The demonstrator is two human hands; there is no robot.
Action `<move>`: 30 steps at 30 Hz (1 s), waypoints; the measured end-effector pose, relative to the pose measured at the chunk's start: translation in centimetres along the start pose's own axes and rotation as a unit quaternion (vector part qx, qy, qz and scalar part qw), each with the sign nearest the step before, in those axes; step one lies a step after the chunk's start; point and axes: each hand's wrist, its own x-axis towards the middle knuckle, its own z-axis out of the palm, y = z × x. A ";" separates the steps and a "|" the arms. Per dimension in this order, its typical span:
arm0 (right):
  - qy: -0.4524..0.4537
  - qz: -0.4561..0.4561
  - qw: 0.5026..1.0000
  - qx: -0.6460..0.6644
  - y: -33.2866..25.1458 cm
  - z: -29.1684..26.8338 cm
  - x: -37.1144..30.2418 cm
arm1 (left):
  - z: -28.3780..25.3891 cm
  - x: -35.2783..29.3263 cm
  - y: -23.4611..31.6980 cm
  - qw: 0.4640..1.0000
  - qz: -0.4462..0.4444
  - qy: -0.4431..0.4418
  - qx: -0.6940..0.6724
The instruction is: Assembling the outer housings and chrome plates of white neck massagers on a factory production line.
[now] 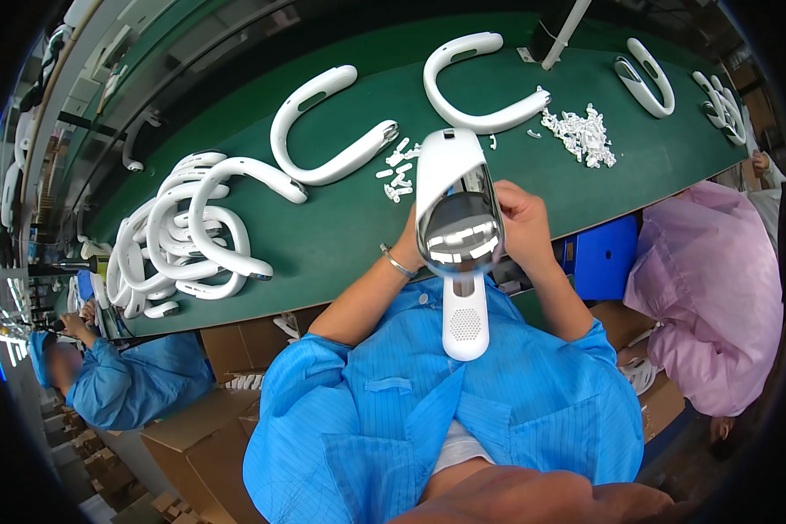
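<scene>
Close in front of my chest, a white C-shaped neck fan (452, 166) is held up off the table, seen end-on, with a shiny chrome section and a perforated grille on its lower end. My left hand (408, 243) reaches behind its left side; the fan hides most of the fingers. At the right edge, my right hand (524, 223) has its fingers curled in against the fan. Whether a small part is between those fingers I cannot make out. Small white plastic pieces (399, 185) lie on the table just beyond my left hand.
The green table (349, 223) carries a heap of white neck fans (183, 229) at left and single ones (314, 170) farther back. A pile of small white parts (581, 135) lies to the right. A blue bin (604, 258) stands below the edge. People in blue (140, 380) and pink (707, 297) flank me.
</scene>
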 end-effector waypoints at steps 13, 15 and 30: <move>0.039 -0.036 0.983 -0.173 -0.5 0.2 -1.2 | 3.6 -0.8 0.5 0.965 0.142 -0.036 0.219; 0.056 -0.054 0.990 -0.121 0.7 0.2 -1.6 | 4.3 -1.3 1.2 0.960 0.119 -0.034 0.252; 0.043 0.101 0.976 0.189 0.8 0.4 -2.7 | 6.0 -0.7 0.5 0.957 0.160 -0.044 0.239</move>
